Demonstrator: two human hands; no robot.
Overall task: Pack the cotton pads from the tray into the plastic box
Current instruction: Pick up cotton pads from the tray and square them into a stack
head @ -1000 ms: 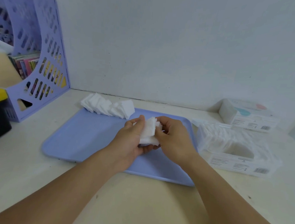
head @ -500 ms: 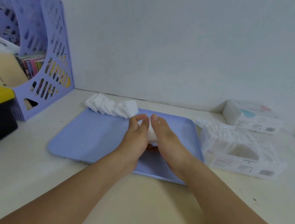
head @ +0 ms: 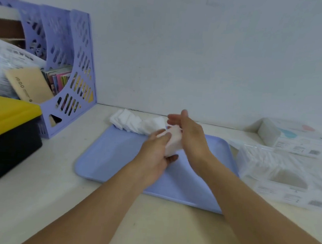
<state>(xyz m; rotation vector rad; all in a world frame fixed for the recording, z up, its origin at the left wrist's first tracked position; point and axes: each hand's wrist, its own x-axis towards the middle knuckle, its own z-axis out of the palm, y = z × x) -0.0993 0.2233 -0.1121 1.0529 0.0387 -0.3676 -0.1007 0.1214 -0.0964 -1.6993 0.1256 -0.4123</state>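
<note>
Pad stack [head: 172, 143] sits above tray [head: 114, 156] centre, left hand [head: 156, 152] fingers curled round it, right hand [head: 191, 138] flat-fingered against its side. Square the edges before moving to plastic box [head: 280, 177] at 3 o'clock. Loose pads [head: 136, 122] remain at 11.

Matt plastic tray [head: 114, 156], soft fibrous cotton pads [head: 136, 122], clear plastic box [head: 279, 179].

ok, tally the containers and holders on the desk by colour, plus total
Lilac: 2, the tray and the file rack
Clear plastic: 2, the open plastic box and the closed box behind it
Yellow and black: 1, the lidded bin
Total: 5
</note>
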